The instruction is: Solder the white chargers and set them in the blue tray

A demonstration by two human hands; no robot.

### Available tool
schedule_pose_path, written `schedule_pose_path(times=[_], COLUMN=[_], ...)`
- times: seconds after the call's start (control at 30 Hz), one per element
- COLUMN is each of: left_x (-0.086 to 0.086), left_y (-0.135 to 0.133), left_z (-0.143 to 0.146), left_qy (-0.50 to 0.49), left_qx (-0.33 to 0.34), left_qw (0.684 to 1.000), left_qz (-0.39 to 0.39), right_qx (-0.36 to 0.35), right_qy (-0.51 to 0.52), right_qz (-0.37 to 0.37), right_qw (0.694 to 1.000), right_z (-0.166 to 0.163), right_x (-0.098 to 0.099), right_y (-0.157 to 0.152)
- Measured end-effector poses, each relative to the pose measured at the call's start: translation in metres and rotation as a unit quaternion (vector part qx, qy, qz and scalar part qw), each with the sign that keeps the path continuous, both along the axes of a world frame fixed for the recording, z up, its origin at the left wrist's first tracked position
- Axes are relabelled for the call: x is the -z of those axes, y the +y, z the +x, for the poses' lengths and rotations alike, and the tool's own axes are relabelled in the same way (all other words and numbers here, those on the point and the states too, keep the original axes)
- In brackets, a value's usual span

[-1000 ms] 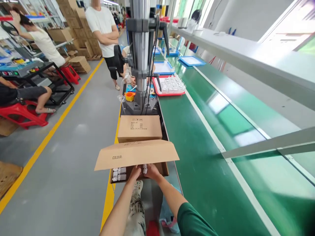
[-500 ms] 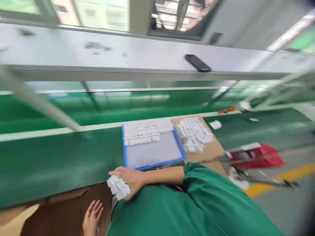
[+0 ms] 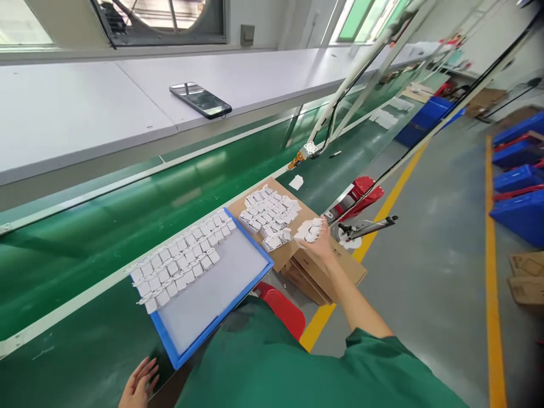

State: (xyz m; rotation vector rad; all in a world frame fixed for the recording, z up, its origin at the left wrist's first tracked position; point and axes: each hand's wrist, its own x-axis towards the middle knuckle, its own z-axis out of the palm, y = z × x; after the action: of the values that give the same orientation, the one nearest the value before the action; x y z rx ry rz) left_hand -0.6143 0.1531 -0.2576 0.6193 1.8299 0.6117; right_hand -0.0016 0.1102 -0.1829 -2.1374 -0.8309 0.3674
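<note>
My right hand (image 3: pixel 319 245) is closed around a bunch of small white plastic pieces (image 3: pixel 309 229), just right of a pile. That pile of white pieces (image 3: pixel 272 212) lies on a brown cardboard box (image 3: pixel 280 258). Left of it stands a blue-rimmed tray (image 3: pixel 255 273) with a pale, flat base. White pieces (image 3: pixel 182 260) of the same kind stand in rows along the tray's far side. My left hand (image 3: pixel 140 384) is low at the left, near the tray's front corner, with its fingers apart and nothing in it.
A black phone (image 3: pixel 202 101) lies on the white shelf (image 3: pixel 123 96) above the green bench (image 3: pixel 55 351). Beyond the box are a loose white piece (image 3: pixel 296 182) and a red object (image 3: pixel 361 195). A red stool (image 3: pixel 283 309) is below the tray. Blue bins (image 3: pixel 521 181) stand at the far right.
My view has swung to the right. My right hand, with the white pieces in it, has moved from in front of my body to beside the pile on the box.
</note>
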Motion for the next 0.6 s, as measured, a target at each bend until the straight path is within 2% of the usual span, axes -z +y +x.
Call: schedule_pose_path(times=[0.13,0.23,0.33,0.43,0.6], left_x=[0.010,0.014,0.011,0.004,-0.002], left_y=[0.009,0.012,0.013,0.012,0.006], left_z=[-0.002,-0.010,-0.018,-0.021,-0.017], left_qy=[0.007,0.008,0.018,0.028,0.009], left_qx=[0.016,0.029,0.034,0.035,0.000], left_qw=[1.000,0.999,0.999,0.998,0.997], left_qz=[-0.015,-0.029,-0.038,-0.045,-0.074], right_qx=[0.077,0.086,0.079,0.079,0.092], right_qy=[0.019,0.039,0.056,0.074,0.122], right_qz=[-0.088,-0.135,-0.156,-0.164,-0.140], right_qw=[0.993,0.986,0.983,0.980,0.978], right_z=[0.054,0.066,0.067,0.068,0.069], right_x=[0.035,0.065,0.085,0.094,0.096], right_y=[0.011,0.029,0.044,0.054,0.061])
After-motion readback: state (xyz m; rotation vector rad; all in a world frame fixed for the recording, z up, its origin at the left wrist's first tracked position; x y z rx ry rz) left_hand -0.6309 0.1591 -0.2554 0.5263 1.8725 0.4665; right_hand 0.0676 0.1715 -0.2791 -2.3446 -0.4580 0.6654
